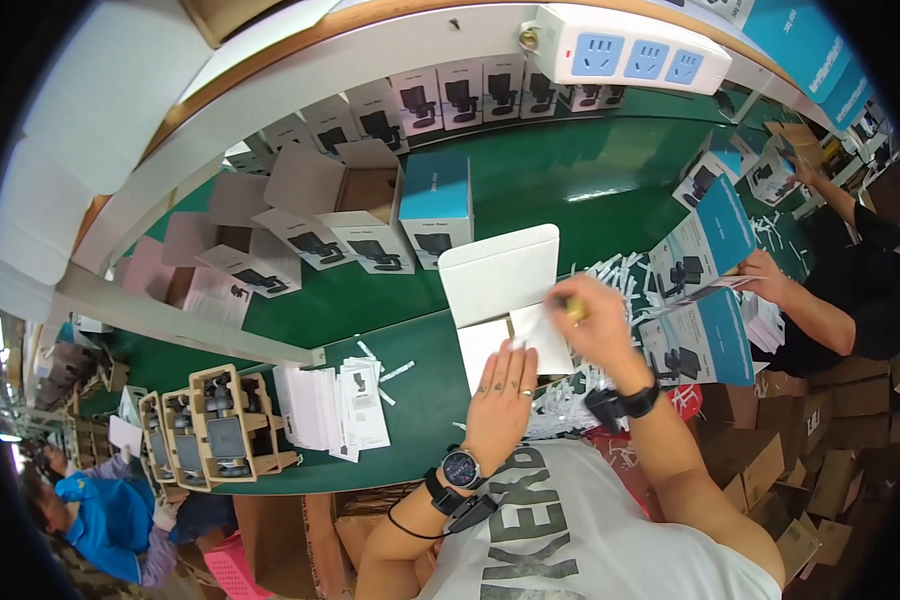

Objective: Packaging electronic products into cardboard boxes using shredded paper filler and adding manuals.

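In front of me on the green table lies a white carton point(498, 272) with its lid flap raised at the far side. My left hand point(504, 390) rests flat on the carton's inner flaps, fingers stretched out. Closed around a small yellow-and-dark object point(573, 308), my right hand point(604, 326) is over the carton's right side; motion blur hides what kind of object it is. White paper strips point(615, 272) are heaped to the right of the carton and partly under it. A black watch point(461, 468) is on my left wrist.
Trays holding black parts point(228, 430) and stacked leaflets point(310, 410) lie at left. Opened printed boxes point(370, 205) and a closed blue-topped box point(437, 200) stand behind. A power strip point(630, 50) hangs above. At right, a co-worker's hand point(765, 275) handles blue-and-white cartons point(692, 330).
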`<state>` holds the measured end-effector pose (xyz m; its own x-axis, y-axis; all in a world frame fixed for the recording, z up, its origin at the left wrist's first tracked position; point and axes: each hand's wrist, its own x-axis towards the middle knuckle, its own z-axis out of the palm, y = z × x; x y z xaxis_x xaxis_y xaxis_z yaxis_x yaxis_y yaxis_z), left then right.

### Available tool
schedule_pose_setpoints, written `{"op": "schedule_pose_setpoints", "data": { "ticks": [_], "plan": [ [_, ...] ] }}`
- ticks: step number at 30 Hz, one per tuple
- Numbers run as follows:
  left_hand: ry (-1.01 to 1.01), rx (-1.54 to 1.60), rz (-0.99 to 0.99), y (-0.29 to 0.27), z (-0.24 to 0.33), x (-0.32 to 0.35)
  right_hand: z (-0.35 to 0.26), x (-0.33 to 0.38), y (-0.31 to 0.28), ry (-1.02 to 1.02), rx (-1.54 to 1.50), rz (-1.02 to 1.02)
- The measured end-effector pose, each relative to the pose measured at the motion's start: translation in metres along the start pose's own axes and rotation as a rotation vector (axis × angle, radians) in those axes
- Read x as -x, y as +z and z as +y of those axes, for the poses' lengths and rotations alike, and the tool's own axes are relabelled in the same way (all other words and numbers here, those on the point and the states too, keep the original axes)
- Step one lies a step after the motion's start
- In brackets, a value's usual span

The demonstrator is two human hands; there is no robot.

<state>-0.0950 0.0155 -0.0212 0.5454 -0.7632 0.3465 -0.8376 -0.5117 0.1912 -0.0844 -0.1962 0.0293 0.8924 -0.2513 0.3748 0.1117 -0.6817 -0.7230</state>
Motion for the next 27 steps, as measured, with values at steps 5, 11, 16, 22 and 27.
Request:
{"op": "schedule_pose_setpoints", "data": {
  "ticks": [5, 11, 16, 22, 27],
  "plan": [
    [0.026, 0.023, -0.130, -0.012, -0.005, -0.013, 0.044, -0.012, -0.063, 0.106, 0.302, -0.221],
    [-0.009, 0.399, -0.147, -0.026, -0.028, -0.016, 0.009, -0.030, -0.023, 0.567, -0.970, -0.246],
    [0.012, 0.542, 0.019, -0.009, -0.054, 0.024, 0.008, 0.057, -0.043, 0.322, -0.477, -0.441],
    [-0.388, 0.990, 0.428, 0.005, -0.047, 0.031, 0.034, 0.085, 0.005, -0.203, -0.086, 0.021],
    [-0.273, 0.790, 0.335, 0.014, -0.060, 0.043, 0.039, 0.105, 0.023, -0.118, -0.045, 0.067]
  ]
}}
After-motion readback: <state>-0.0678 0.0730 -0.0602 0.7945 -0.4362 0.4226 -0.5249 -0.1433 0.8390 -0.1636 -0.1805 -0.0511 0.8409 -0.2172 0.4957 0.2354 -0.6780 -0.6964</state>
